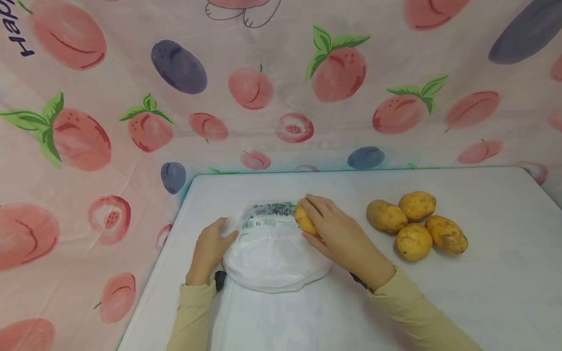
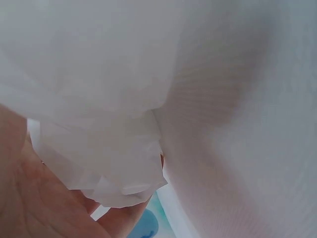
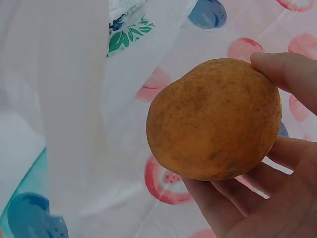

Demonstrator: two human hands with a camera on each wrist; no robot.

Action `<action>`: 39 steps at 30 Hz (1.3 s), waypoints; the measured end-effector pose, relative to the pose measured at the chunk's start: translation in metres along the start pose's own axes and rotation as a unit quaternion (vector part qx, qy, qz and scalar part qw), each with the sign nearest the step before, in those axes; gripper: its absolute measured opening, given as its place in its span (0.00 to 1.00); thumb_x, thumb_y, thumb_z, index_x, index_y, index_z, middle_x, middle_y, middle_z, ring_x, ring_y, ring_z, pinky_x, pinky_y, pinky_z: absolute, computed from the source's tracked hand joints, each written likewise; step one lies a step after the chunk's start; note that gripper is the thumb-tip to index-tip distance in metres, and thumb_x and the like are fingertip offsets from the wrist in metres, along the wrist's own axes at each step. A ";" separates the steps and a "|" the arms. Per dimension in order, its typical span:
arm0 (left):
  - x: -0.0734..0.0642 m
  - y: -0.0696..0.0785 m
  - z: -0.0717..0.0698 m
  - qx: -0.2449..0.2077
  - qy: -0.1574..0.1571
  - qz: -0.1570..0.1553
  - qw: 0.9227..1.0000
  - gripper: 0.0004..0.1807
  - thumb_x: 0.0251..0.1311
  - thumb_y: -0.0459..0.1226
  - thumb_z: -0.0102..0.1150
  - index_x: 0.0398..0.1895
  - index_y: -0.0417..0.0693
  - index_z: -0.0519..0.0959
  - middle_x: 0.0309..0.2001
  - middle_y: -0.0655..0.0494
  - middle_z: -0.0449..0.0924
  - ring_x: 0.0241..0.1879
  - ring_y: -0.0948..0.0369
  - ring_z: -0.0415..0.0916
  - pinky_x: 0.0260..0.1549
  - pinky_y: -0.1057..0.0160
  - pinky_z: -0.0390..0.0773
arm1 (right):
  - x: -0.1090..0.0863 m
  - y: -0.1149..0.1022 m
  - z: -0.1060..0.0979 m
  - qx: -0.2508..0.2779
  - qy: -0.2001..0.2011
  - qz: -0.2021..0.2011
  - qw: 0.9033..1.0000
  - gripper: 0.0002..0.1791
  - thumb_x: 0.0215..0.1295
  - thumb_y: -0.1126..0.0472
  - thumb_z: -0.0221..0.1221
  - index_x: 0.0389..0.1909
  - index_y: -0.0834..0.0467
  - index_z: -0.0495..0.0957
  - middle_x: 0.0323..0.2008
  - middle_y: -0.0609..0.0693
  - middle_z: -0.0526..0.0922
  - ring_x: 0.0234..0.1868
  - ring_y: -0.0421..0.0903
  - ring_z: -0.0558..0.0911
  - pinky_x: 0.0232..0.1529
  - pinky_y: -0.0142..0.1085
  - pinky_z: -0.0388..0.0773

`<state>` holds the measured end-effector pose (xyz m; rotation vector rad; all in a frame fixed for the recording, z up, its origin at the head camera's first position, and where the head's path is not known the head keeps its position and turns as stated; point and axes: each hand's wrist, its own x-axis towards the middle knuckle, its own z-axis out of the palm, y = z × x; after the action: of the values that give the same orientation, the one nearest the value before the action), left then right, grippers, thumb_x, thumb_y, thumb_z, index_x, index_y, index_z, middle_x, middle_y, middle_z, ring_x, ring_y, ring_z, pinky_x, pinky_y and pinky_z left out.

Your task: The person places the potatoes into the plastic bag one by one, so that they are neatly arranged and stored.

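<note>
Currently, the person's right grip [image 1: 344, 239] grasps one potato [image 1: 305, 220] at the right side of a white plastic bag [image 1: 274, 263], while the left grip [image 1: 211, 248] pinches the bag near the left edge of the bench [image 1: 496, 297]. Four other potatoes [image 1: 413, 234] lie clustered toward the far edge.
</note>
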<state>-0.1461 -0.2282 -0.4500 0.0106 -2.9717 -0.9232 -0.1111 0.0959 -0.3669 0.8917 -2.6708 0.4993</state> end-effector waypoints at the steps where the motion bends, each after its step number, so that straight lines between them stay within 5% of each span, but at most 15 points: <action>1: 0.000 0.000 0.000 0.000 0.001 0.000 1.000 0.31 0.62 0.44 0.64 0.64 0.35 0.73 0.62 0.35 0.75 0.63 0.39 0.71 0.62 0.41 0.71 | 0.001 0.000 0.002 0.000 0.001 0.000 1.000 0.37 0.63 0.54 0.67 0.69 0.62 0.66 0.66 0.60 0.70 0.66 0.55 0.71 0.57 0.48 0.80; 39: 0.000 0.002 0.001 0.003 0.001 -0.008 1.000 0.31 0.62 0.44 0.64 0.63 0.35 0.73 0.62 0.35 0.75 0.63 0.38 0.72 0.62 0.40 0.70 | 0.039 -0.024 0.043 0.021 -0.036 -0.027 0.999 0.33 0.65 0.52 0.65 0.66 0.63 0.69 0.62 0.59 0.74 0.63 0.54 0.74 0.61 0.44 0.77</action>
<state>-0.1458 -0.2259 -0.4495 0.0366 -2.9765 -0.9140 -0.1326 0.0402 -0.3861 1.0087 -2.7017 0.5227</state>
